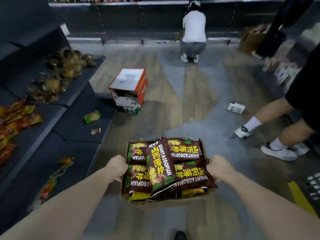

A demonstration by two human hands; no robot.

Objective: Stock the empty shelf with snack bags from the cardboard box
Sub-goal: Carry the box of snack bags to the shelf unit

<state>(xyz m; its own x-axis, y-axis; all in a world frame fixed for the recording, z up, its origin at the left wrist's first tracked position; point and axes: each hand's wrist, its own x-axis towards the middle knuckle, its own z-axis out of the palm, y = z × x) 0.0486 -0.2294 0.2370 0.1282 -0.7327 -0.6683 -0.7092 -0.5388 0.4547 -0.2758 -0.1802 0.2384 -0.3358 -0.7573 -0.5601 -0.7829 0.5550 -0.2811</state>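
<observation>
**Box of snack bags held at both sides in the aisle**

On my feed the cardboard box (164, 199) sits low in the centre, over the wooden floor (173, 104), just right of the dark shelving. It is open-topped and filled to the rim with brown snack bags (160, 163) printed in yellow. One bag lies slanted across the others, and yellow packs show beneath them at the near edge. My left hand (117, 166) is clamped on the box's left wall and my right hand (219, 168) on its right wall, with the fingers curled around the cardboard. I cannot tell whether the base touches the floor.

To the left, the lowest shelf board (72, 135) carries only a green packet (92, 116) and a smaller packet (95, 131). The boards above and beside it carry loose orange-red packs (15, 118) and a heap of brownish bags (69, 66).

Further up the aisle a red-and-white carton (129, 84) lies on its side with the open end toward me. A small white box (236, 108) lies on the floor to the right. Near it are the bare legs and white sneakers of another person (277, 149). At the far shelving, someone in a white top (194, 26) crouches with their back to me.
</observation>
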